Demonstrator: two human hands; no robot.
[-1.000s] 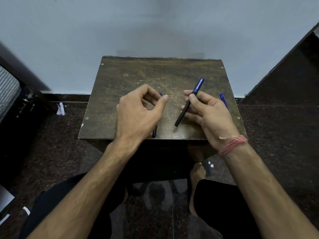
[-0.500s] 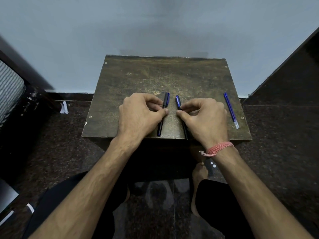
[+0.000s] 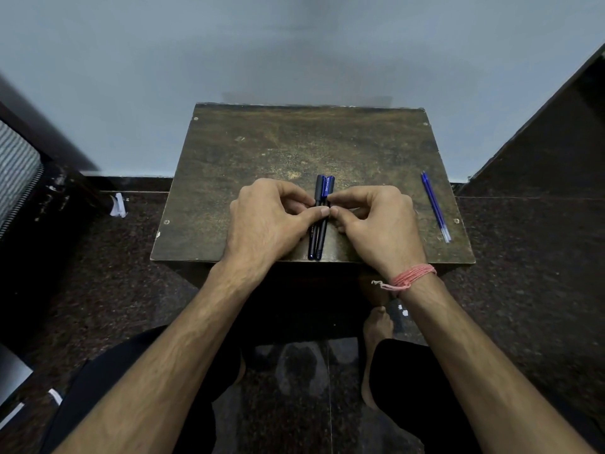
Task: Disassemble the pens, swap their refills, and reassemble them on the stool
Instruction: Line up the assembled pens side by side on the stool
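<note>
Two capped pens lie side by side and touching on the stool [image 3: 262, 152], near the middle of its front edge, their length running front to back. The left pen [image 3: 313, 224] is gripped by the left hand [image 3: 265, 224], thumb and forefinger pinching the barrel at mid-length. The right pen [image 3: 324, 221] is gripped by the right hand [image 3: 379, 224] in the same curled pinch from the opposite side.

Two loose refills [image 3: 435, 208] lie together near the right edge of the stool, well apart from the hands.

Handling judgement: the pens appear light, rigid and smooth. A round barrel is likely to roll on the flat surface. Hold should be taken at mid-barrel for carrying, and at cap and barrel separately for pulling apart. The refills appear thin and likely flexible; they should be gripped near one end and not bent.
</note>
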